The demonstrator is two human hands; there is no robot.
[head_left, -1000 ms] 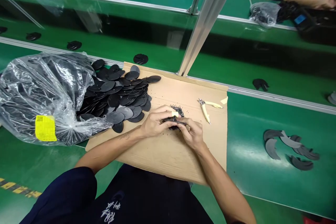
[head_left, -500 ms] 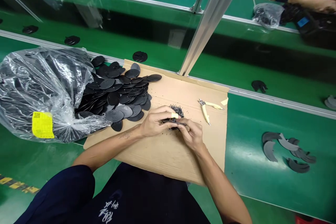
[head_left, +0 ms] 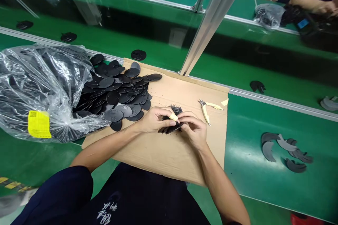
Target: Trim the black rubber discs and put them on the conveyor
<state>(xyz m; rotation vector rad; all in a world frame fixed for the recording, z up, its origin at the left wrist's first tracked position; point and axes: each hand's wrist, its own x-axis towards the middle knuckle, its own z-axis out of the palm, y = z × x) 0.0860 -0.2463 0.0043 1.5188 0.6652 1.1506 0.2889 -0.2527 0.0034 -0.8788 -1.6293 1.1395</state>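
Note:
Between both hands is a thin black plastic disc [head_left: 171, 129], tilted, with slots along its lower edge. My left hand [head_left: 153, 120] pinches it from the left; a finger of that hand wears a pale yellow cover [head_left: 173, 116]. My right hand [head_left: 195, 129] has its fingertips closed on the disc's right side. Fingers hide part of the disc. Small black scraps [head_left: 176, 109] lie heaped on the cardboard [head_left: 169, 154] just beyond the hands. Right of them rest yellow-handled nippers [head_left: 206, 110], jaws toward the far side. A pile of black oval discs [head_left: 124, 91] spreads to the left.
A clear plastic bag [head_left: 44, 84] with a yellow label bulges at the left. Curved grey pieces [head_left: 286, 149] lie on the green table at right. A metal post [head_left: 211, 24] rises behind the cardboard. Black parts [head_left: 138, 55] sit on the green strip beyond. Another person's arm [head_left: 307, 0] shows far right.
My hands have turned the disc, so more of its face and slotted edge shows. The fingers of my right hand have shifted over its top. The view has moved slightly.

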